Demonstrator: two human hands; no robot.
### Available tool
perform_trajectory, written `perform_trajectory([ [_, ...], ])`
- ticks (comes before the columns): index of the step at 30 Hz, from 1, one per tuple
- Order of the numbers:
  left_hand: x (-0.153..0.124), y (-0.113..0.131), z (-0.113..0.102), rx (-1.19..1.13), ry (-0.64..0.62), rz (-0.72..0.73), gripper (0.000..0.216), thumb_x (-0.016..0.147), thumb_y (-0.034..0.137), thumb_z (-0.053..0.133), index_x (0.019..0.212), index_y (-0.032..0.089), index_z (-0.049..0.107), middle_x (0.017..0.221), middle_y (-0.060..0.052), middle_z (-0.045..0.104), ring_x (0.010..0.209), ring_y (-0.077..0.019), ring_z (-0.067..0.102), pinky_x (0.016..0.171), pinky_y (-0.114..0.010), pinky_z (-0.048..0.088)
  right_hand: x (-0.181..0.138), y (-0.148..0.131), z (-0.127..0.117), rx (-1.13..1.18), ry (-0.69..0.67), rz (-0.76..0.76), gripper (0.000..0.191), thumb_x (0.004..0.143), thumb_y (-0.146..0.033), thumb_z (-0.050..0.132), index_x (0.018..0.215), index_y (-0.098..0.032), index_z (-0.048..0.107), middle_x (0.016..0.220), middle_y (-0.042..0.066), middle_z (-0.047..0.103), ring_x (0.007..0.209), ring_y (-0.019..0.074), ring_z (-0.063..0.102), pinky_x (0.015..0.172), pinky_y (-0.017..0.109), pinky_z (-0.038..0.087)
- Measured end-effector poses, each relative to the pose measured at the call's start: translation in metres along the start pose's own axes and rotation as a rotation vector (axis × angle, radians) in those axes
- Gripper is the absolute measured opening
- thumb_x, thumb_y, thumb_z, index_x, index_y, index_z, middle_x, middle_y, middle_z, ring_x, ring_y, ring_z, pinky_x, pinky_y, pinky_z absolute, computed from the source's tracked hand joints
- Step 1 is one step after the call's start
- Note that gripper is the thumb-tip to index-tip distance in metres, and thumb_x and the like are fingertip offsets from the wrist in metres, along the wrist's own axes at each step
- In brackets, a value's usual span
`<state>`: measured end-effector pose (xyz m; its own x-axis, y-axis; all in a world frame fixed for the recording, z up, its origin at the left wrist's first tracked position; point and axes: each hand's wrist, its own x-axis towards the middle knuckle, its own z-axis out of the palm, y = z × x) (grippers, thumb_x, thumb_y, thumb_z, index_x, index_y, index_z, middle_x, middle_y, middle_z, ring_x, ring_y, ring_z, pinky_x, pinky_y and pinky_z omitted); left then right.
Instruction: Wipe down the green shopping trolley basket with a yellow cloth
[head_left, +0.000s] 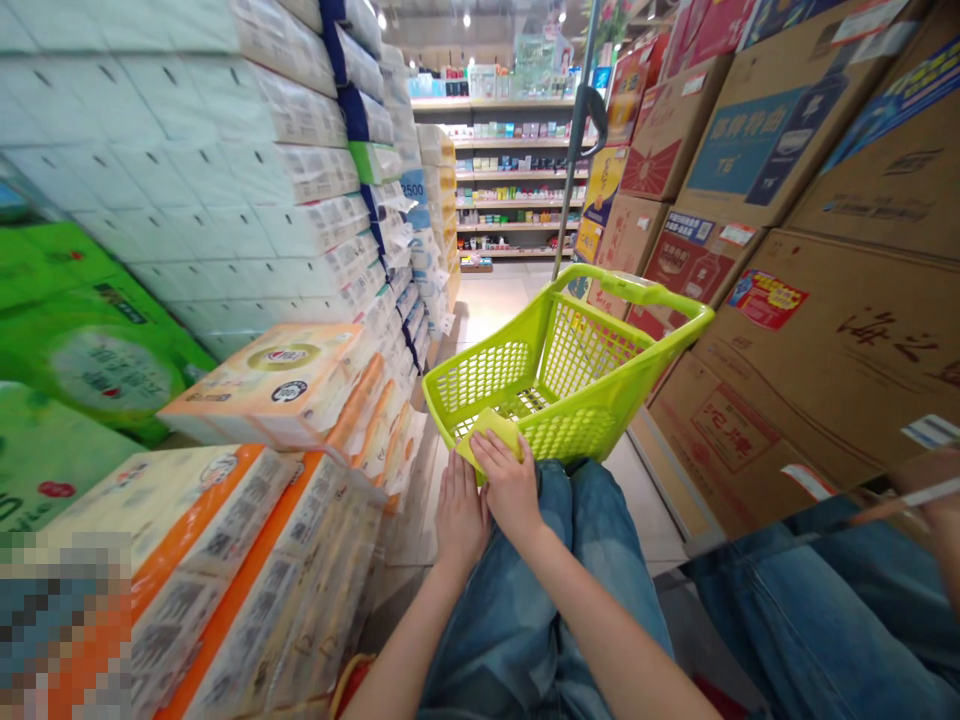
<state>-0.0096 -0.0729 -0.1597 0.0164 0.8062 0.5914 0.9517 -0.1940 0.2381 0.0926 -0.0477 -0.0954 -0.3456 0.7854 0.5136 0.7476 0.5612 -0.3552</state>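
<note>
A lime-green plastic shopping basket [592, 425] stands tilted on the floor before my knees, its perforated walls open at the top. My right hand [508, 470] presses a folded yellow cloth [491, 428] against the basket's near left rim, fingers laid over it. Just left of it, my left hand [459, 510] lies with straight fingers against the outside of the same corner and holds nothing that I can see. The cloth's underside is hidden, as is the rim beneath it.
Packs of tissue [270, 375] are piled along the left, with taller white stacks [187, 150] behind. Cardboard cartons [862, 330] line the right side. A person's jeans-clad leg [825, 620] is close at right. Stocked shelves [517, 175] stand at the aisle's far end, past a pole [574, 150].
</note>
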Motion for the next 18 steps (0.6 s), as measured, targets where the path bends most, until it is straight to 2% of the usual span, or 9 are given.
perform_trajectory([
  [4, 0.002, 0.006, -0.009, -0.041, -0.014, -0.021, 0.069, 0.098, 0.024, 0.037, 0.155, 0.013, 0.0, 0.16, -0.018, 0.024, 0.148, -0.0267, 0.023, 0.115, -0.05, 0.035, 0.002, 0.045, -0.03, -0.078, -0.021, -0.076, 0.063, 0.085, -0.004, 0.044, 0.142, -0.029, 0.046, 0.141, 0.002, 0.057, 0.135, 0.0167, 0.046, 0.119, 0.046, 0.009],
  [8, 0.004, 0.009, -0.01, -0.044, -0.017, -0.039, 0.069, 0.099, 0.026, 0.036, 0.155, 0.014, -0.002, 0.16, -0.017, 0.023, 0.148, -0.0252, 0.022, 0.116, -0.049, 0.033, 0.01, 0.109, -0.07, -0.191, 0.076, 0.081, 0.073, 0.075, 0.003, 0.041, 0.141, -0.028, 0.048, 0.141, 0.002, 0.057, 0.135, 0.0172, 0.047, 0.118, 0.049, 0.011],
  [11, 0.004, 0.01, -0.007, -0.037, -0.009, -0.041, 0.069, 0.099, 0.026, 0.036, 0.155, 0.014, -0.002, 0.16, -0.017, 0.022, 0.149, -0.0253, 0.021, 0.116, -0.049, 0.033, 0.02, 0.133, -0.085, -0.23, 0.141, 0.224, 0.072, 0.073, 0.004, 0.04, 0.136, -0.027, 0.053, 0.141, 0.001, 0.057, 0.135, 0.0173, 0.046, 0.116, 0.049, 0.015],
  [13, 0.004, 0.011, -0.006, -0.033, 0.003, -0.045, 0.069, 0.099, 0.026, 0.036, 0.155, 0.014, -0.002, 0.161, -0.017, 0.021, 0.149, -0.0255, 0.021, 0.116, -0.049, 0.033, 0.024, 0.125, -0.079, -0.228, 0.166, 0.303, 0.068, 0.074, 0.003, 0.04, 0.133, -0.025, 0.055, 0.14, 0.002, 0.058, 0.136, 0.0181, 0.046, 0.115, 0.048, 0.018],
  [15, 0.003, 0.01, -0.006, -0.033, 0.008, -0.048, 0.07, 0.099, 0.026, 0.037, 0.155, 0.014, -0.002, 0.16, -0.017, 0.021, 0.149, -0.026, 0.021, 0.116, -0.049, 0.033, 0.024, 0.098, -0.06, -0.21, 0.162, 0.32, 0.066, 0.075, 0.003, 0.041, 0.133, -0.024, 0.055, 0.139, 0.002, 0.058, 0.136, 0.0191, 0.045, 0.115, 0.049, 0.018],
  [18, 0.001, 0.007, -0.004, -0.03, -0.001, -0.05, 0.072, 0.098, 0.024, 0.038, 0.155, 0.014, -0.003, 0.16, -0.018, 0.022, 0.148, -0.0271, 0.022, 0.115, -0.05, 0.035, 0.018, 0.044, -0.023, -0.131, 0.082, 0.17, 0.064, 0.08, 0.001, 0.043, 0.137, -0.026, 0.05, 0.142, 0.002, 0.056, 0.138, 0.0176, 0.042, 0.117, 0.047, 0.014],
])
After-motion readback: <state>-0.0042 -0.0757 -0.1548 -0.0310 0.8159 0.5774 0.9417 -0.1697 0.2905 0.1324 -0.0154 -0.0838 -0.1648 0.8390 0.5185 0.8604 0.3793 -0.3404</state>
